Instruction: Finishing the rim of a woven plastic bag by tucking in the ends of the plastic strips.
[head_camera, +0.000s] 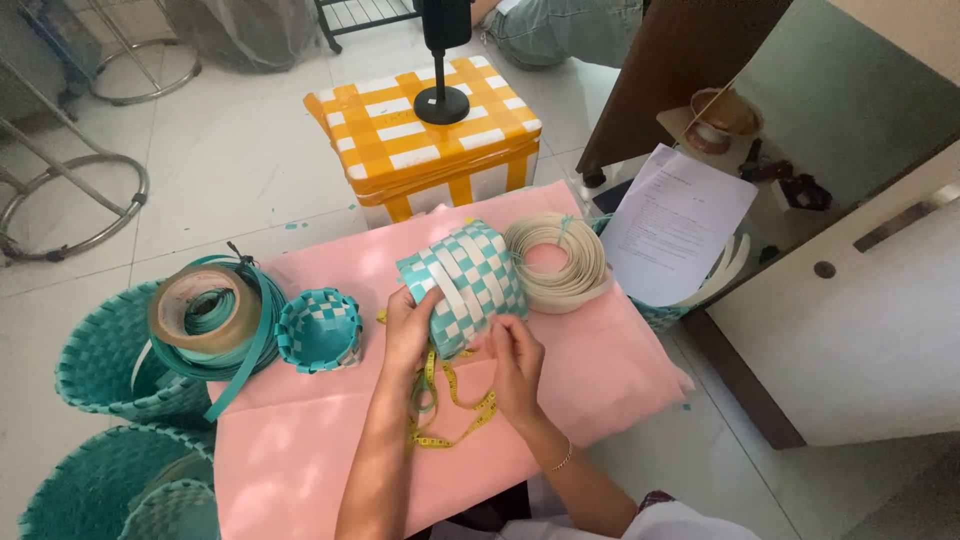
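I hold a half-woven teal-and-white basket (463, 283) over the pink cloth (330, 440).
My left hand (408, 330) grips its lower edge; my right hand (517, 362) pinches a strip there. A yellow tape measure (452, 400) lies beneath, a small teal basket (318, 328) and cream strip coil (560, 260) alongside. Behind, a yellow-and-white box (430, 135) on white floor tiles (230, 150).

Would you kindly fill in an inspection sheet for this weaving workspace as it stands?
Surface: pink sheet over a low table.
Job's things: teal-and-white woven basket, yellow tape measure under it.
Clutter: small teal basket, cream strip coil, teal strip coil with a tape roll.
Hands: left hand and right hand both grip the basket.
Cables: nothing seen.
Surroundings: yellow checked box, papers, teal floor baskets.
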